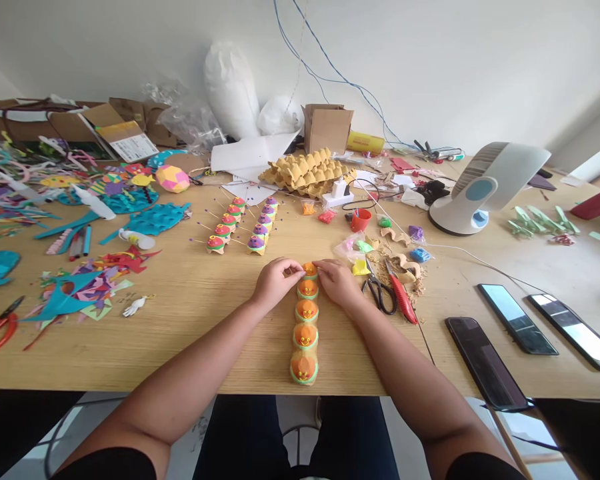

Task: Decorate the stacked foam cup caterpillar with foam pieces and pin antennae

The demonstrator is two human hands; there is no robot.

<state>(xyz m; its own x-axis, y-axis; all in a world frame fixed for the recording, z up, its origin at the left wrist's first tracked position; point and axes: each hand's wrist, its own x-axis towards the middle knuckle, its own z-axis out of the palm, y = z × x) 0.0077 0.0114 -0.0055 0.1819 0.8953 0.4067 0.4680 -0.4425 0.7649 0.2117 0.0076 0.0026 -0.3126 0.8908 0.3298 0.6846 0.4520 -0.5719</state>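
Note:
A strip of egg-carton cups (306, 339) coated in orange clay with green rims lies lengthwise in front of me, yellow smiling faces on its bumps. At its far end, my left hand (279, 285) pinches the left side of the last bump with thumb and forefinger. My right hand (337, 281) is closed at the right side of that same bump. Whether a tiny bit of clay sits between the fingertips cannot be seen. Beyond my hands stand a red-and-green egg-carton caterpillar (223, 230) and a purple one (261, 229), both with pins stuck in their sides.
Right of my hands lie black scissors (380, 290), a red-handled cutter (403, 293), clay packets (361, 267) and carton scraps. Three phones, one dark (485, 360), rest near the front edge. A white fan (485, 190) stands behind them. Paper scraps (87, 287) cover the left.

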